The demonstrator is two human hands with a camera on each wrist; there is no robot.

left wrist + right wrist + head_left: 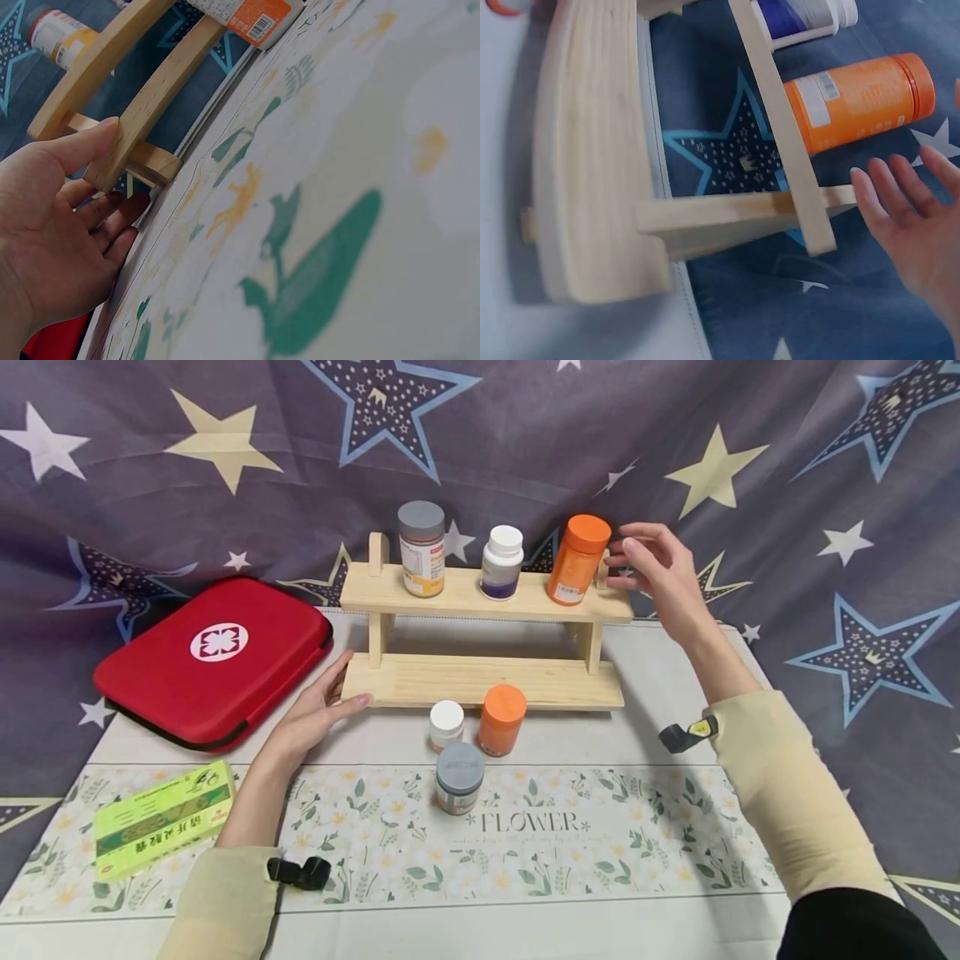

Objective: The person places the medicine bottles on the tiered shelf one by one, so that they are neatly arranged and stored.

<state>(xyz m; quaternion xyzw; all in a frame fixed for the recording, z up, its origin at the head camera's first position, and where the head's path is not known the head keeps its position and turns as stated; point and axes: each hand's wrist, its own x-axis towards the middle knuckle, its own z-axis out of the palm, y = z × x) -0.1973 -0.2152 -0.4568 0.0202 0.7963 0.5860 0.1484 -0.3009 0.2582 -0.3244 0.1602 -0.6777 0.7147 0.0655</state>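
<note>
Filling the rack (pixel 450 675), gripped by the left hand (pixel 311 714), seems half done: three bottles (pixel 502 560) are shelved, three jars (pixel 460 772) left in front; nothing is held by the right hand (pixel 663 568).

The head view is bright and crisp; a soft shadow (pixel 660 727) slants across the white, flower-printed tablecloth (pixel 600 914). Both wrist views are dimmer and cooler, the left blurring a large green printed leaf (pixel 330 277), the right softening the pale wooden two-tier shelf (pixel 600 165).
</note>
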